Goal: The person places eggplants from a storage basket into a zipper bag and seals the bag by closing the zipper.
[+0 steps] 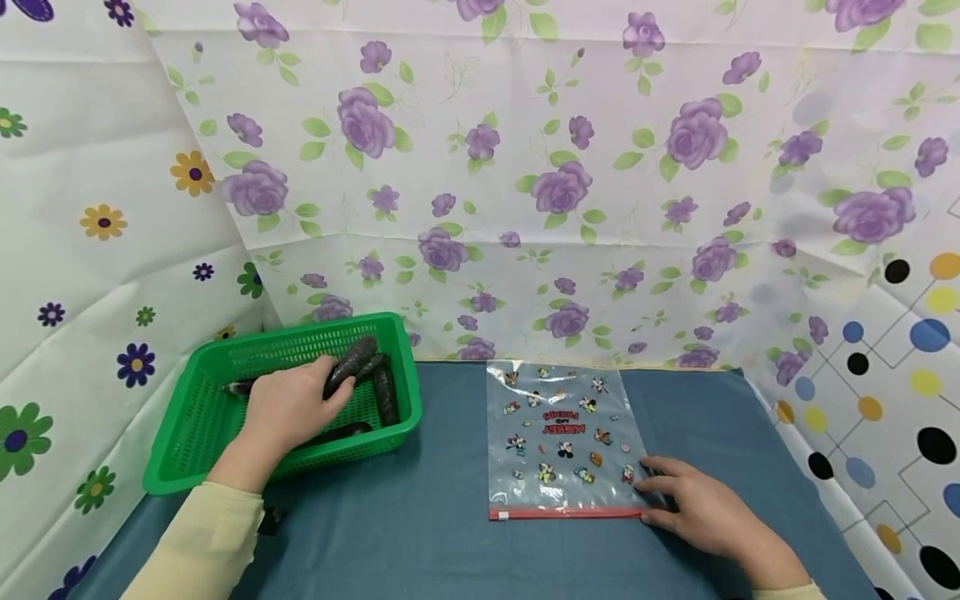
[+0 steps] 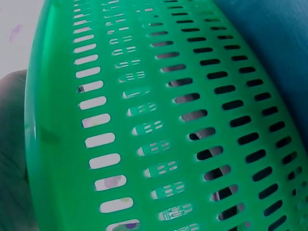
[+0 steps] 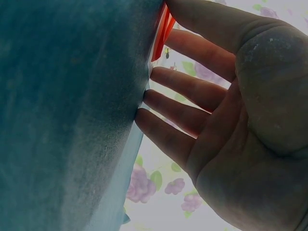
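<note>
In the head view, my left hand reaches over the green basket and grips a dark eggplant between thumb and fingers. More eggplants lie in the basket, one at its right end; the hand partly hides others. Only the basket's slotted wall shows clearly in the left wrist view. On the cloth to the right lies a clear zip bag with cartoon prints and a red slider strip. My right hand touches its right edge with fingers extended; the right wrist view shows them spread.
A blue cloth covers the table. Flowered sheeting stands behind it, with patterned sheets on the left and right sides. A small black object is partly visible beside the left sleeve.
</note>
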The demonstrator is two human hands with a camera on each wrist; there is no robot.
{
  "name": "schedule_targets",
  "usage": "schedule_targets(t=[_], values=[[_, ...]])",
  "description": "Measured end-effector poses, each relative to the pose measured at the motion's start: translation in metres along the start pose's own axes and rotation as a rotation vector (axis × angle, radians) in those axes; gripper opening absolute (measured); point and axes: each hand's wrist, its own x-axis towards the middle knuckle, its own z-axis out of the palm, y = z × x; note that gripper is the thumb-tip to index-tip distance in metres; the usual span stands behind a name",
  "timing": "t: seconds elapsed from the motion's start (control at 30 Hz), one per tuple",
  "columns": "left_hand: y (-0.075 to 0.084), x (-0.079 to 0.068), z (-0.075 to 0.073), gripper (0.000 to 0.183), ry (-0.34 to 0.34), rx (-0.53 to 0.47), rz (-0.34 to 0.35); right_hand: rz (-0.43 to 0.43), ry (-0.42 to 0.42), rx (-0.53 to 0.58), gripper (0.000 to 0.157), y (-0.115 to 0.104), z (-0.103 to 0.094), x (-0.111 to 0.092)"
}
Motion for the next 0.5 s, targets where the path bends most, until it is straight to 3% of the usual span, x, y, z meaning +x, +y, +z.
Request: schedule_targets(t=[0.5], values=[[0.011, 0.001, -0.001, 0.029, -0.006, -0.025, 0.005, 0.01, -0.003, 0.008, 0.04, 0.0, 0.001, 0.0]])
